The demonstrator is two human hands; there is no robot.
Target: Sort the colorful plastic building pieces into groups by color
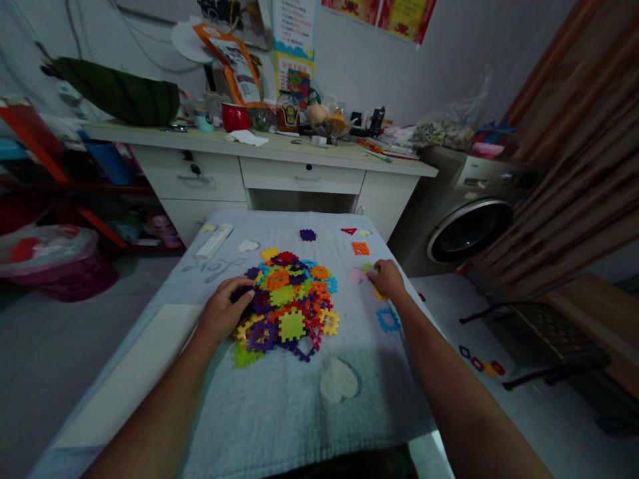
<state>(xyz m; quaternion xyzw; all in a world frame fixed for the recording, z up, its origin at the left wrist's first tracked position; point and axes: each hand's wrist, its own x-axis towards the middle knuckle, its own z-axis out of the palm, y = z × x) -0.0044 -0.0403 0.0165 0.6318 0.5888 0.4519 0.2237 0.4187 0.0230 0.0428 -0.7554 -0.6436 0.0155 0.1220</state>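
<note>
A heap of interlocking plastic pieces (282, 296) in several colours lies on the cloth-covered table. My left hand (224, 307) rests at the heap's left edge, thumb and fingers apart around dark purple pieces there; I see no piece lifted. Off to the right, my right hand (390, 279) has its fingers closed at a lime green piece (369, 268), mostly covered by the hand. A yellow-orange piece (379, 293) shows just under that hand. Nearer me lies a blue square frame piece (388, 320). Farther back are an orange square piece (360, 248), a red triangular piece (349, 231) and a purple piece (308, 235).
A white power strip or similar bar (215, 241) lies at the table's back left. Behind stands a white desk (299, 176) with a watermelon (120, 93) and jars. A washing machine (464, 213) is at right. Several linked pieces (478, 364) lie on the floor near a chair (554, 329).
</note>
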